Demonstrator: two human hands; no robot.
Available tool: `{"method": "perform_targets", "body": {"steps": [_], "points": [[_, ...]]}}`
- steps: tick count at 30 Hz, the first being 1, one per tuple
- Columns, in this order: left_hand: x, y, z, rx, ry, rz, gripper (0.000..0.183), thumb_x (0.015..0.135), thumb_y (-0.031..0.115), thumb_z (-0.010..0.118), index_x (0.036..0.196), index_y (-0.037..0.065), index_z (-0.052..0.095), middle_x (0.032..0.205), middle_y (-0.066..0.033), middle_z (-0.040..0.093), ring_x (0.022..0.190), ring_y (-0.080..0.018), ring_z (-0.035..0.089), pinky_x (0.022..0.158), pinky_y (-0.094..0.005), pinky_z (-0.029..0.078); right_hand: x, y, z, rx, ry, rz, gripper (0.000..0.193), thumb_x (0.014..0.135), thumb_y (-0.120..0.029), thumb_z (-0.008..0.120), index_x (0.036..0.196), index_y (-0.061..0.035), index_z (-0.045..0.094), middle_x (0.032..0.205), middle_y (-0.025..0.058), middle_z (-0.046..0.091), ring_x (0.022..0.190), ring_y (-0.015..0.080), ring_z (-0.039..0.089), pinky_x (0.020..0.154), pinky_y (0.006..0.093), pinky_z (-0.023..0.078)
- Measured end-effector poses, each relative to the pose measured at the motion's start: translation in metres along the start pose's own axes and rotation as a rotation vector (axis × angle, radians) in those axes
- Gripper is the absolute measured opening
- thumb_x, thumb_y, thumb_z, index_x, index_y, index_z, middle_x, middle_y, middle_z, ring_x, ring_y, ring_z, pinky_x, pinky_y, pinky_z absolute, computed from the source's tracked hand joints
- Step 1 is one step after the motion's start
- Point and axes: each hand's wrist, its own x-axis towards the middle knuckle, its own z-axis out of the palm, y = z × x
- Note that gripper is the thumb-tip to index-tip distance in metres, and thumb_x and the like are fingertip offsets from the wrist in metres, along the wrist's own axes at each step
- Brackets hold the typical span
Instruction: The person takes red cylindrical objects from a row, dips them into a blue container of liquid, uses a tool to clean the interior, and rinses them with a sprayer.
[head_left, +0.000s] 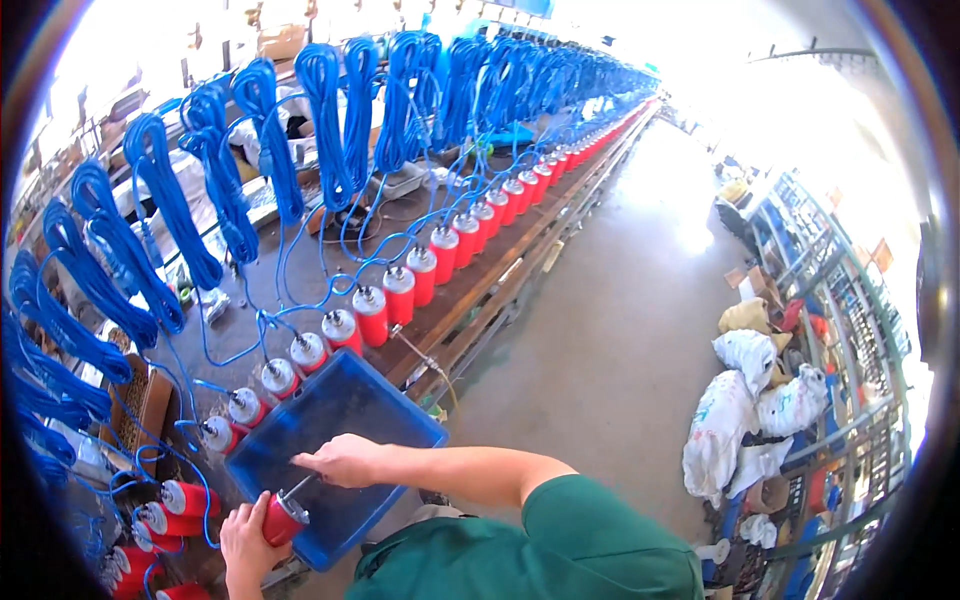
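Note:
My left hand (247, 545) is closed round a red cylinder with a silver end (285, 519), low at the front left. A thin dark rod (299, 488) rises from the cylinder's silver end and runs up under my right hand (345, 461). The fingers of that hand are bent round the rod's upper end, with the index finger stretched to the left; the hand covers what the grip looks like. Beneath both hands lies a blue plastic tray (385, 405) with a dark inside, tilted across the bench edge. Red cylinders (280, 377) with silver tops stand along its far side.
More red cylinders (445, 245) line the bench edge into the distance, joined to blue cables. Coiled blue cables (325, 130) hang above the bench. Several red cylinders (165, 515) lie at the left. White sacks (725, 425) and a rack (855, 440) stand right of the aisle.

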Motion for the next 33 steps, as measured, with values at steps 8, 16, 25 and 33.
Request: {"method": "perform_targets", "body": {"steps": [8,16,25,33], "points": [[0.003,0.010,-0.019,-0.038,-0.055,0.016,0.089,0.074,0.035,0.089,0.155,0.017,0.056,0.112,-0.0157,0.069,0.100,-0.0396,0.067,0.086,-0.0509,0.055,0.000,0.008,0.004,0.733,-0.177,0.294,0.046,0.091,-0.043,0.080,0.109,-0.0013,0.074,0.082,0.0088,0.068,0.067,0.0214,0.066,0.061,0.0360,0.053],[0.007,0.013,-0.015,-0.069,-0.070,0.023,0.106,0.059,0.022,0.097,0.156,0.020,0.055,0.114,-0.0155,0.069,0.102,-0.0412,0.067,0.087,-0.0514,0.055,-0.009,0.024,0.025,1.329,-0.191,0.245,0.048,0.107,-0.038,0.068,0.147,-0.0140,0.056,0.079,0.0003,0.057,0.067,0.0096,0.057,0.057,0.0261,0.049],[0.011,0.012,-0.019,0.038,-0.007,0.036,0.097,0.060,0.028,0.093,0.151,0.020,0.060,0.107,-0.0106,0.067,0.098,-0.0336,0.066,0.086,-0.0461,0.054,0.002,-0.007,0.004,-0.207,0.013,0.186,0.014,0.089,-0.021,0.069,0.090,-0.0070,0.072,0.082,0.0188,0.077,0.076,0.0408,0.077,0.070,0.0535,0.062],[-0.003,0.004,-0.014,0.057,-0.039,-0.013,0.099,0.063,0.031,0.093,0.155,0.024,0.055,0.112,-0.0072,0.067,0.103,-0.0299,0.067,0.090,-0.0436,0.055,-0.010,-0.008,-0.019,0.931,-0.232,0.437,0.042,0.101,-0.039,0.076,0.113,0.0002,0.073,0.089,0.0046,0.066,0.070,0.0140,0.061,0.064,0.0300,0.051]]}}
